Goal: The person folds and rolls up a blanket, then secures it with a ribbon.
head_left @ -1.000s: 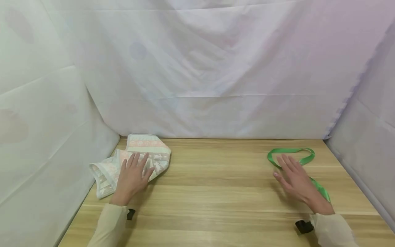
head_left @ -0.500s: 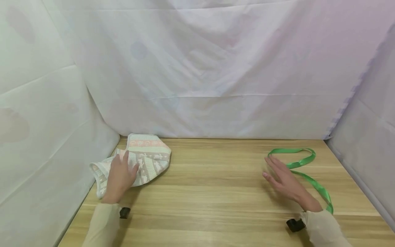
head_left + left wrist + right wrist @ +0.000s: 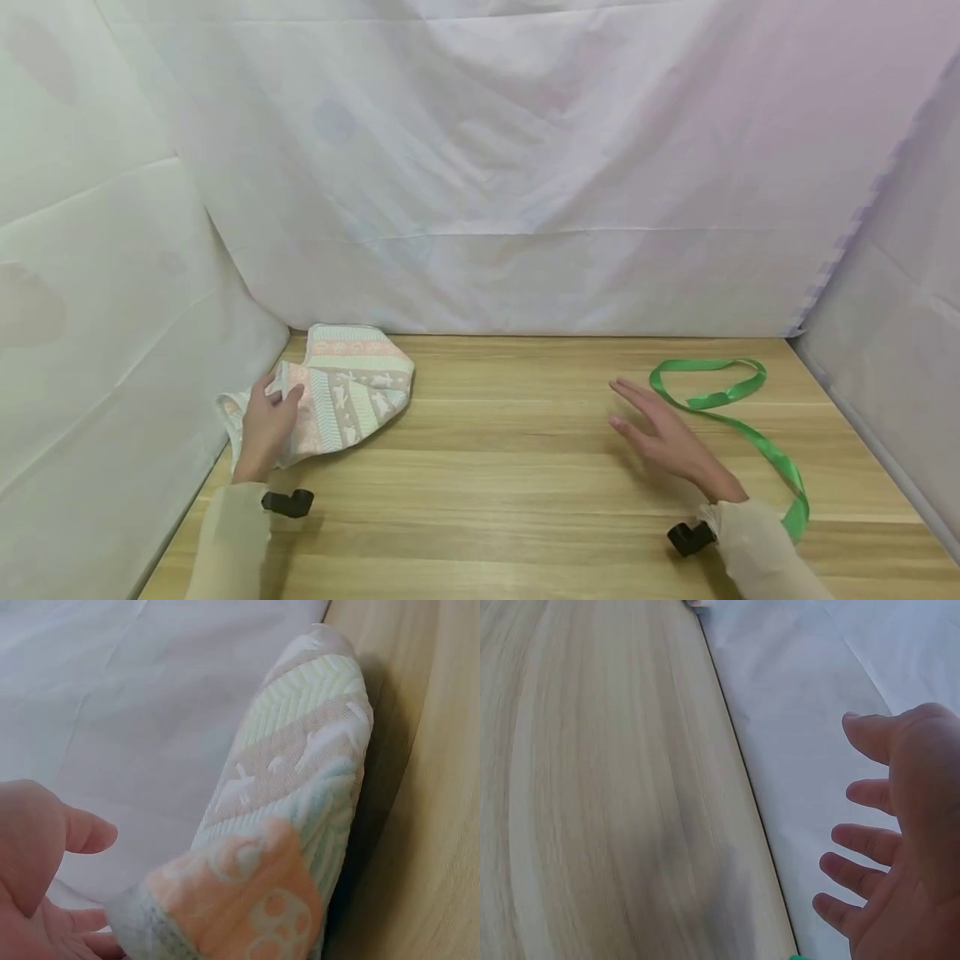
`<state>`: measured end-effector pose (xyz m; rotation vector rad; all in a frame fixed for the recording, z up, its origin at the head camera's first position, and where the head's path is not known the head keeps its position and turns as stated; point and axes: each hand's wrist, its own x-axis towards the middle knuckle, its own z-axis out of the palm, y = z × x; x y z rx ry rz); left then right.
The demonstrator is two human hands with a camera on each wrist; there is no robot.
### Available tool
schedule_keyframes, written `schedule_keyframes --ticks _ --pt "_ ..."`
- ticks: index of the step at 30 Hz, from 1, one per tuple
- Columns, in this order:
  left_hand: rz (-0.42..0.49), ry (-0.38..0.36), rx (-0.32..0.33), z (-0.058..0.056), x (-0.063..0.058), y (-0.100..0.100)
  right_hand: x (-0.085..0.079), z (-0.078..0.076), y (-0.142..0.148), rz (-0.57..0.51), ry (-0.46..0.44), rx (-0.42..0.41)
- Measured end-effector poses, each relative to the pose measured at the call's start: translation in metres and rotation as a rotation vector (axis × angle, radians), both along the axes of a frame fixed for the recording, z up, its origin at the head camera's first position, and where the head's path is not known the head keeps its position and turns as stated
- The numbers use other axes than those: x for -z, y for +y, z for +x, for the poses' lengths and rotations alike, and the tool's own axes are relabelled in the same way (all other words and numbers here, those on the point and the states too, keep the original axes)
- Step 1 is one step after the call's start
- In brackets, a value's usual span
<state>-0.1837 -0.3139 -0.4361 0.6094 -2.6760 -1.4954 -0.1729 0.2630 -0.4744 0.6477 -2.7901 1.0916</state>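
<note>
The patterned cloth (image 3: 356, 400) lies in the far-left corner of the table (image 3: 487, 500). At its left end, the left hand (image 3: 265, 427) is slack, thumb parted; contact is unclear. Broad tabletop separates it from the relaxed, straight-fingered right hand (image 3: 663, 440), beside a green ribbon (image 3: 780, 462).

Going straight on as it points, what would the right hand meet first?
Probably the white curtain behind the table; the green ribbon lies right of the hand, whose height is unclear.
</note>
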Motion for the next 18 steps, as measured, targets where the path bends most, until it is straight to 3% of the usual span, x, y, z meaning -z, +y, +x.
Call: schedule_keyframes --ticks 6,10,18 --pt "0.169 -0.002 -0.145 -0.005 0.003 -0.002 0.002 -0.003 -0.013 -0.049 -0.027 -0.021" --pt "0.234 -0.002 -0.212 -0.007 0.004 0.0 0.003 -0.006 -0.021 -0.105 -0.074 -0.049" --pt "0.336 0.056 -0.199 -0.003 -0.002 0.014 0.003 -0.011 -0.038 -0.225 -0.176 -0.069"
